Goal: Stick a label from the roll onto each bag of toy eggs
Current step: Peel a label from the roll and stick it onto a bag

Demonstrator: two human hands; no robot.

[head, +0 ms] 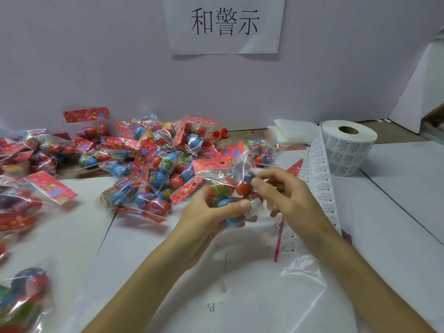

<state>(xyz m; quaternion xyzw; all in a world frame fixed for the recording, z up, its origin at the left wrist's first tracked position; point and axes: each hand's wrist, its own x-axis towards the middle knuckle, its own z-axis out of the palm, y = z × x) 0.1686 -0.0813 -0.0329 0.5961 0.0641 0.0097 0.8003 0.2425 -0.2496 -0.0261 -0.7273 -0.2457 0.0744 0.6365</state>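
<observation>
Left hand grips the bag from below; right hand pinches its side. The roll sits behind, to the right.

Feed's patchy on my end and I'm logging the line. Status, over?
Left hand grips bag, right hand pinches it. White label at bag's lower edge, maybe part-stuck. Label roll at right, strip running under right wrist; nothing blocking.

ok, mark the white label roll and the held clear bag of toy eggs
white label roll [346, 152], head view, outer printed side
clear bag of toy eggs [224, 188], head view, front plastic over eggs
</observation>
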